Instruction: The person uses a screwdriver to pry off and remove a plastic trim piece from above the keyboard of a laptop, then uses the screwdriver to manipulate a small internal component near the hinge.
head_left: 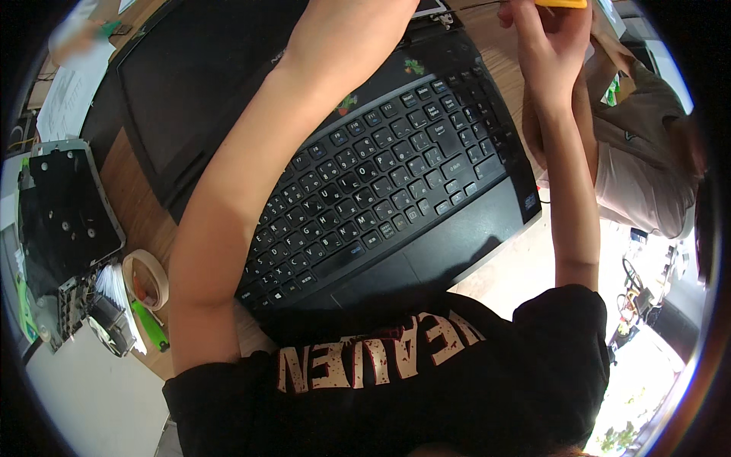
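My right hand is up past the far right corner of the laptop, fingers closed on a yellow tool at the top edge. My left forearm crosses over the laptop's screen; that hand is out of sight. Left of the laptop lie a tape roll, a green pen and a dismantled black part.

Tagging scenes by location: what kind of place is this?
Probably an electronics repair bench: an opened black laptop on a wooden table, a removed metal-framed panel with loose parts at left, and a tape roll beside it.
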Available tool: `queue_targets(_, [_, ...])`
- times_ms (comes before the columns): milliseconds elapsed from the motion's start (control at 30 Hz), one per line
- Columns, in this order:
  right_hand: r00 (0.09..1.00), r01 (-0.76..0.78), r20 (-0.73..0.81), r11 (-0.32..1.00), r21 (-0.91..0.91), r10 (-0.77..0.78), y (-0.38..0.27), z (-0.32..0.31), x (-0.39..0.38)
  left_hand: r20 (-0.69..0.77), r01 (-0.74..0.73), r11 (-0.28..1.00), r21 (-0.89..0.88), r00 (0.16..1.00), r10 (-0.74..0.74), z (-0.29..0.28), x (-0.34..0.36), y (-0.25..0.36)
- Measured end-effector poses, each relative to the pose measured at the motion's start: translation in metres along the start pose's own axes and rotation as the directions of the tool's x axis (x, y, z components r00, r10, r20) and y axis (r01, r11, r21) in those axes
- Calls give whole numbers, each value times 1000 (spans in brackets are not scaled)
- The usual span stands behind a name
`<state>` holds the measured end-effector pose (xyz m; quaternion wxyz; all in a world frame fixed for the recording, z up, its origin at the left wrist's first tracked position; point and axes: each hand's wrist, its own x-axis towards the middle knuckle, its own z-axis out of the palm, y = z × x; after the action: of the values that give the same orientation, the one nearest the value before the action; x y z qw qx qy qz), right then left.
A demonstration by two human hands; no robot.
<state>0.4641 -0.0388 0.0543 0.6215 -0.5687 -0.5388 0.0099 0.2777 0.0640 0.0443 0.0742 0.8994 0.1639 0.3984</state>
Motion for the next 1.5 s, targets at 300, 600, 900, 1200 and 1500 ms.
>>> queue_targets(300, [993,-10,122,999,44,4,-19,16,24,-1,34,998,-43,999,-34,-2,1,1])
queue_targets(600, [970,-168,156,979,-119,186,-23,6,29,4,52,995,-88,999,-52,-5,1,1])
queue_targets(900, [992,-127,5,989,-72,127,-22,-8,33,-17,43,996,-76,999,-45,-4,1,1])
queue_targets(1200, [980,-181,-76,982,57,185,-8,-7,16,-3,64,995,-77,998,-64,-5,2,3])
queue_targets(1500, [985,-156,-63,983,95,163,1,-7,15,-2,50,996,-69,999,-50,-5,2,6])
